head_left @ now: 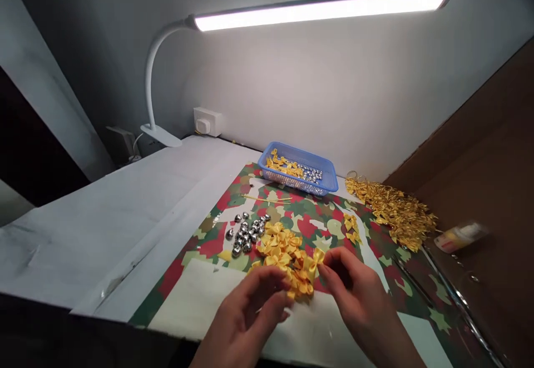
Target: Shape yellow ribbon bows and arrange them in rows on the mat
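My right hand (357, 287) pinches a yellow ribbon bow (312, 262) between thumb and forefinger, at the right end of a loose pile of yellow bows (278, 241). Close to the near side of that pile is my left hand (252, 309), its fingers curved and thumb apart, with no object visible in it. Slight blur smears its fingertips. Several silver jingle bells (246, 235) lie just left of the bows. Beneath my hands, a pale sheet (200, 290) covers the front of the camouflage-patterned mat (177, 270).
A blue basket (329, 174) of bows and silver bells stands by the wall. To its right lies a heap of gold bows (392, 209), beside a bottle (459, 237) and dark tweezers (413, 282). Thin gold strips (269, 198) rest on the mat. A lamp (321, 9) hangs overhead.
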`<state>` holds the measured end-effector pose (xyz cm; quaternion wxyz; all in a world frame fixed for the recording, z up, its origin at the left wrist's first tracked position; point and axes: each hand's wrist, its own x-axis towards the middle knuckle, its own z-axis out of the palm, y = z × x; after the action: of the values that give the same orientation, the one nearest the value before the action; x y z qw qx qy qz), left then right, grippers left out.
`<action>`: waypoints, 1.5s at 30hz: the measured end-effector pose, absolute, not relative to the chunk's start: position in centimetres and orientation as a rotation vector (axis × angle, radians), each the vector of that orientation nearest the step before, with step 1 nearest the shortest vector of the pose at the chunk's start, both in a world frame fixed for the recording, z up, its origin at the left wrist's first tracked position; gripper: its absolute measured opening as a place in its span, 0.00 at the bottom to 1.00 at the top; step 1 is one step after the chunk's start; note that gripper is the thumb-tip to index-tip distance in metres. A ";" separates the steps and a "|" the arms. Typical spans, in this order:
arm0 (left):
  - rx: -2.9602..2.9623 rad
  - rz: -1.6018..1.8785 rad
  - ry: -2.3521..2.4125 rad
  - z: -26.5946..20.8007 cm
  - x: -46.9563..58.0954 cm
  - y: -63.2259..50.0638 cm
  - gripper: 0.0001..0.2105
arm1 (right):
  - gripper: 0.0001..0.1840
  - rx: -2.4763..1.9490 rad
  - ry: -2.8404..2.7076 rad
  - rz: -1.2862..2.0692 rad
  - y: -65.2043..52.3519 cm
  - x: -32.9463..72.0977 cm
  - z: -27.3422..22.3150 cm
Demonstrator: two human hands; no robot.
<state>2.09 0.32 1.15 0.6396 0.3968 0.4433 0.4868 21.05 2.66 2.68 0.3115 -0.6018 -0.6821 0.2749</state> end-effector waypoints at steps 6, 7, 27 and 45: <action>0.977 1.026 0.847 1.8 3.6 -0.3 0.08 | 0.12 -1.509 -1.654 0.722 -2.9 19.7 1.6; 0.978 1.010 0.843 1.6 3.7 -0.4 0.06 | 0.13 -1.499 -1.621 0.776 -3.1 19.7 1.3; 1.566 0.690 0.984 2.8 2.5 0.4 0.08 | 0.16 -1.314 -1.206 1.346 -2.9 21.0 0.5; 1.770 0.555 1.048 2.1 2.7 0.0 0.08 | 0.09 -1.306 -1.831 0.926 -2.9 21.6 0.7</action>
<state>2.69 0.03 2.08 0.4841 0.7270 0.4304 0.2278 21.61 -2.94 0.70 0.3473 -0.5036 -0.7058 0.3572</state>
